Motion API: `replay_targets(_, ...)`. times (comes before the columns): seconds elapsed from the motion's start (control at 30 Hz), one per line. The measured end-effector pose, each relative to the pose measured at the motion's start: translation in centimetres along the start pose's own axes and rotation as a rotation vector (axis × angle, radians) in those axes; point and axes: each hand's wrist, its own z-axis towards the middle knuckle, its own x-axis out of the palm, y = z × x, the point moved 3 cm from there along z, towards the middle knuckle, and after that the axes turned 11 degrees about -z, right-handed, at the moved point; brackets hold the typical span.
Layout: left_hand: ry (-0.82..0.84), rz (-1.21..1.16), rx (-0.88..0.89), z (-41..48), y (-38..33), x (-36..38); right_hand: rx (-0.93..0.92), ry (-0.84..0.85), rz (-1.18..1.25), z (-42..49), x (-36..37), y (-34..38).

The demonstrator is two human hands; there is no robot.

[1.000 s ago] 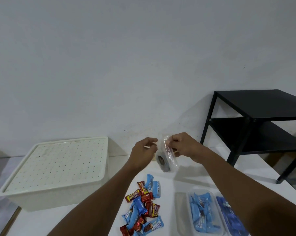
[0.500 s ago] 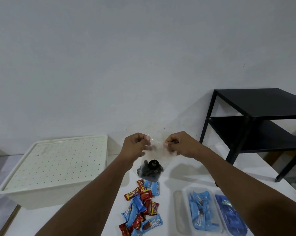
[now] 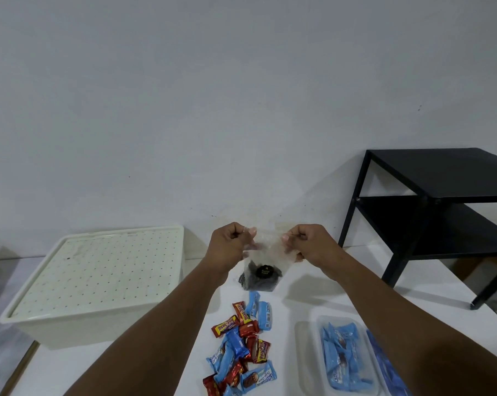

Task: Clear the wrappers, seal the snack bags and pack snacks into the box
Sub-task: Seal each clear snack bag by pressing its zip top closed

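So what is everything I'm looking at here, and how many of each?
storage box: one, cream, lid on, far left
clear bag: one, transparent, dark snacks inside, held up at centre
loose snacks: a pile, over ten, red and blue, below the bag
tray: one, clear, holds blue-wrapped snacks, right of the pile
side table: one, black, two tiers, right by the wall
table: one, white, under the box and snacks
left hand: one, pinches the bag's top left corner
right hand: one, pinches the bag's top right corner

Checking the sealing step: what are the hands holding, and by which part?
A clear snack bag, pinched along its top edge: the left hand at its left corner, the right hand at its right.
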Motion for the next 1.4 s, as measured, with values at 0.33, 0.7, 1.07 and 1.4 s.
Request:
replay_targets(0.33,0.273,0.038,-0.531,-1.0,0.3,-0.7,-0.112,0.184,-0.212,0.3,0.8,0.8)
replay_targets(0.7,0.289,0.164,-0.398,-0.4,0.7,-1.1,0.074,0.145,0.205,-0.1,0.7,-0.8)
replay_targets(1.07,0.310,0.156,-0.433,-1.1,0.8,-1.2,0.091,0.223,0.224,-0.8,1.6,-2.0)
replay_targets(1.4,0.198,0.329,-0.068,-0.5,0.4,-0.9,-0.015,0.116,0.036,-0.7,1.8,0.1)
